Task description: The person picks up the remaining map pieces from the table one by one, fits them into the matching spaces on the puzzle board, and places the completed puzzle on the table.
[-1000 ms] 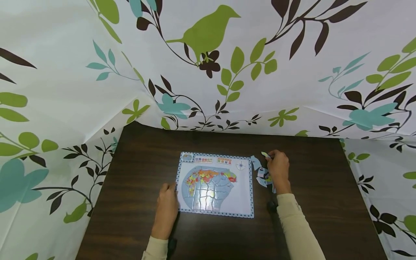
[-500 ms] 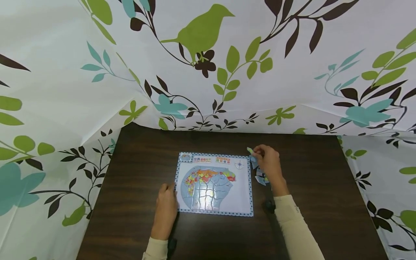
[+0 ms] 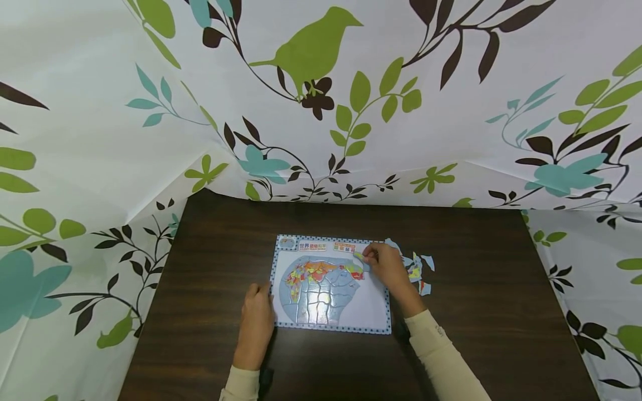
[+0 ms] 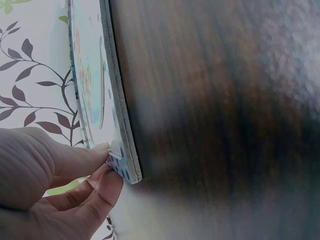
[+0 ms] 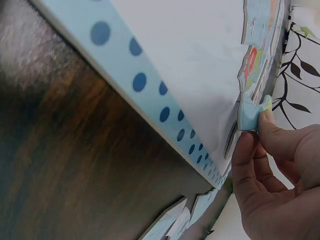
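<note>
A world-map jigsaw puzzle board [image 3: 368, 312] with a blue dotted border lies on the dark table, its left and middle parts filled with joined pieces. My left hand [image 3: 257, 314] grips the board's left edge; in the left wrist view the thumb [image 4: 95, 155] lies on top, with fingers curled at the rim. Over the upper right of the map, my right hand [image 3: 388, 267] pinches a blue and green puzzle piece [image 5: 251, 111] between thumb and fingers. That piece is beside the red and green joined piece [image 5: 248, 70]; whether they touch I cannot tell.
Several loose puzzle pieces [image 3: 415, 270] lie on the table [image 3: 481, 301] just right of the board, partly behind the right forearm. A patterned white sheet [image 3: 321, 139] with leaves and a bird rises behind and at both sides of the table.
My right hand has moved left from the loose pieces to above the board, carrying the puzzle piece. The left hand keeps its grip on the board's edge.
</note>
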